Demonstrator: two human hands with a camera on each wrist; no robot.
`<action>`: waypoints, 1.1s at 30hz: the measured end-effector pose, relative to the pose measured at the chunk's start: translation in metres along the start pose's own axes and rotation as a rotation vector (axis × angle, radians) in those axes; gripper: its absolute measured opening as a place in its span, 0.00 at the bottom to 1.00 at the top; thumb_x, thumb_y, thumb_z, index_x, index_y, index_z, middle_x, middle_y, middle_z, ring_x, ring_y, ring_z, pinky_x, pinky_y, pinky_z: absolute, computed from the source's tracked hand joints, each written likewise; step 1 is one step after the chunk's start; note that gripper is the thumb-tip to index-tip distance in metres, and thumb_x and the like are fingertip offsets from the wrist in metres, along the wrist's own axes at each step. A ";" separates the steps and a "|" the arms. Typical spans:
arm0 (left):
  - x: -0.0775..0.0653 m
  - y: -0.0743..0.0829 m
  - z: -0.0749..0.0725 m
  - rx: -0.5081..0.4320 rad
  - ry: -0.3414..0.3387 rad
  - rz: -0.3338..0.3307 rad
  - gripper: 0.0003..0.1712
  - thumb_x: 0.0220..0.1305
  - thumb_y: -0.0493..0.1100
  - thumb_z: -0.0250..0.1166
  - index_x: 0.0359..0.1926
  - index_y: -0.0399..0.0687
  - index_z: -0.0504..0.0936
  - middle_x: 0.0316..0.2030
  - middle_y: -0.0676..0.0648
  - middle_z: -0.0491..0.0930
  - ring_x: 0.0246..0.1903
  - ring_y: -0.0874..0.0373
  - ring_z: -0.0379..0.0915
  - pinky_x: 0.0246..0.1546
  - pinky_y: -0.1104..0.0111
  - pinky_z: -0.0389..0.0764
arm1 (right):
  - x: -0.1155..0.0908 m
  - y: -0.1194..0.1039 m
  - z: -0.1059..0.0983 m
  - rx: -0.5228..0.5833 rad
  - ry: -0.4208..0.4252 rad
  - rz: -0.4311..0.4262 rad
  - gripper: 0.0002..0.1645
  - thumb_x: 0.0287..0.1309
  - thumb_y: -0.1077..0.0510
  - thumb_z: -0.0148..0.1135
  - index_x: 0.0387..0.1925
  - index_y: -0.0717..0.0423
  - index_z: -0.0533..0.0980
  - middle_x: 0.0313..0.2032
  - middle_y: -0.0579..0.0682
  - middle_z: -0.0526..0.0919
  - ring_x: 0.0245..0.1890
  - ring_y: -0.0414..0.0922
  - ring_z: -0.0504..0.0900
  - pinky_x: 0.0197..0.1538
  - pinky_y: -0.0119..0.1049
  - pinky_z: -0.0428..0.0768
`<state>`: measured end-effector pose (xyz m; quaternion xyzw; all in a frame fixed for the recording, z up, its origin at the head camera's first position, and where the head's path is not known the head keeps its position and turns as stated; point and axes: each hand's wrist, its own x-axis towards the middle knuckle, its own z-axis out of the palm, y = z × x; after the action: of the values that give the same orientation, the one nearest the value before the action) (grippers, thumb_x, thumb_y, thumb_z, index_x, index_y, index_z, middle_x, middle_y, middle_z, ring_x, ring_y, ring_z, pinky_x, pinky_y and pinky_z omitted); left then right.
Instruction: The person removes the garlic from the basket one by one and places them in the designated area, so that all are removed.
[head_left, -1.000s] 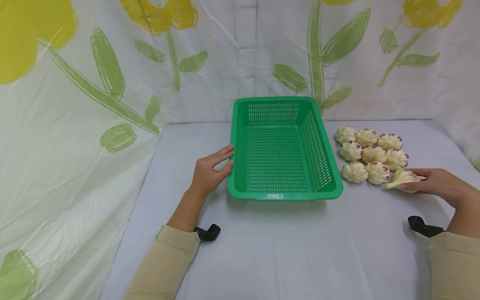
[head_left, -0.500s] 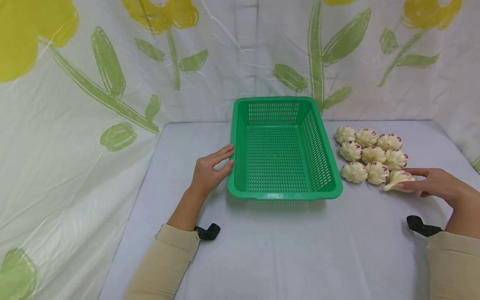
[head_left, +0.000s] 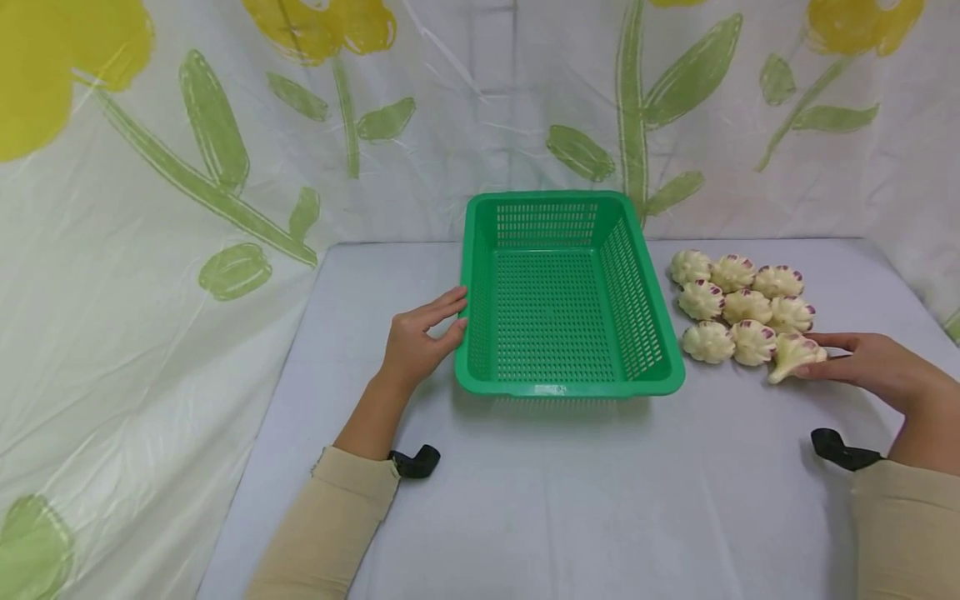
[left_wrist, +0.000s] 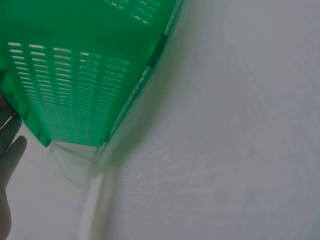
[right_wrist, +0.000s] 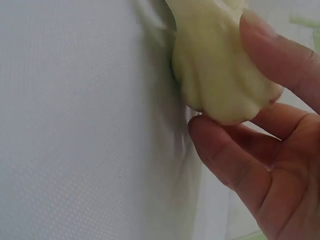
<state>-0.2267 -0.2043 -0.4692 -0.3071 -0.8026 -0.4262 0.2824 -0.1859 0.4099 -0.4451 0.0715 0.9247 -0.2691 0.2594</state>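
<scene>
In the head view my right hand [head_left: 881, 367] holds a garlic bulb [head_left: 795, 353], pale with purple streaks, at the right end of the front row. The right wrist view shows the thumb [right_wrist: 280, 60] along one side of this bulb and the fingers below it. Its stem points toward the front of the table. The other garlic bulbs [head_left: 747, 308] sit close together in rows behind and left of it. My left hand [head_left: 420, 337] touches the left rim of a green plastic basket [head_left: 570, 389] with extended fingers. Nothing lies in the basket.
A white cloth covers the table [head_left: 600, 500]. Behind it hangs a pale curtain [head_left: 450, 150] with yellow flowers and green leaves, which also runs down the left side. A black wrist camera [head_left: 416, 462] sits by the left cuff, and another black camera [head_left: 843, 450] by the right.
The held garlic bulb has shifted slightly left toward the front row, and its stem has turned toward the front. My right hand moved a little with it. The left hand and basket stay put.
</scene>
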 end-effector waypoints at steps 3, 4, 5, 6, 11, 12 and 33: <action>0.001 0.001 0.000 0.003 0.000 -0.002 0.17 0.60 0.38 0.67 0.50 0.37 0.85 0.54 0.45 0.83 0.53 0.53 0.81 0.53 0.65 0.81 | -0.001 -0.001 -0.001 0.034 -0.017 -0.017 0.60 0.63 0.36 0.59 0.73 0.73 0.43 0.67 0.83 0.43 0.64 0.77 0.48 0.57 0.77 0.57; 0.001 0.001 0.000 0.004 0.000 -0.002 0.17 0.60 0.38 0.67 0.50 0.37 0.85 0.54 0.45 0.83 0.53 0.53 0.81 0.53 0.65 0.81 | -0.002 -0.002 -0.001 0.042 -0.023 -0.020 0.59 0.64 0.37 0.59 0.73 0.74 0.42 0.66 0.83 0.44 0.64 0.76 0.50 0.57 0.76 0.58; 0.001 0.001 0.000 0.003 0.000 -0.002 0.17 0.60 0.38 0.67 0.50 0.37 0.85 0.54 0.45 0.83 0.54 0.53 0.81 0.53 0.65 0.81 | -0.002 -0.003 -0.001 0.044 -0.024 -0.022 0.59 0.64 0.37 0.59 0.73 0.74 0.43 0.66 0.83 0.44 0.63 0.76 0.51 0.56 0.76 0.58; 0.001 0.001 0.000 0.004 -0.001 -0.002 0.17 0.60 0.38 0.67 0.50 0.37 0.85 0.54 0.45 0.83 0.54 0.53 0.81 0.54 0.66 0.81 | -0.003 -0.003 -0.001 0.045 -0.026 -0.021 0.59 0.64 0.38 0.59 0.73 0.74 0.43 0.66 0.83 0.45 0.63 0.76 0.51 0.57 0.76 0.59; 0.000 0.001 0.001 0.001 0.003 0.004 0.17 0.60 0.38 0.67 0.50 0.37 0.85 0.54 0.45 0.83 0.53 0.53 0.81 0.53 0.66 0.80 | -0.005 -0.004 -0.001 0.047 -0.027 -0.009 0.60 0.64 0.37 0.59 0.72 0.75 0.42 0.66 0.84 0.44 0.64 0.77 0.51 0.57 0.76 0.59; 0.000 0.001 0.001 -0.001 0.005 0.007 0.17 0.60 0.37 0.67 0.50 0.36 0.85 0.54 0.45 0.83 0.53 0.52 0.81 0.53 0.66 0.81 | -0.006 -0.004 -0.001 0.050 -0.027 -0.008 0.60 0.64 0.37 0.59 0.72 0.75 0.42 0.66 0.84 0.43 0.64 0.77 0.50 0.57 0.76 0.59; 0.000 0.005 -0.001 0.046 -0.008 0.003 0.16 0.62 0.38 0.65 0.51 0.37 0.85 0.55 0.44 0.82 0.54 0.51 0.81 0.53 0.61 0.81 | -0.009 -0.006 0.002 0.012 -0.013 -0.041 0.57 0.65 0.35 0.57 0.73 0.73 0.45 0.67 0.84 0.46 0.63 0.76 0.54 0.57 0.74 0.61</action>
<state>-0.2228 -0.2035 -0.4665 -0.3035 -0.8128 -0.4062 0.2869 -0.1787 0.4036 -0.4393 0.0526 0.9227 -0.2803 0.2593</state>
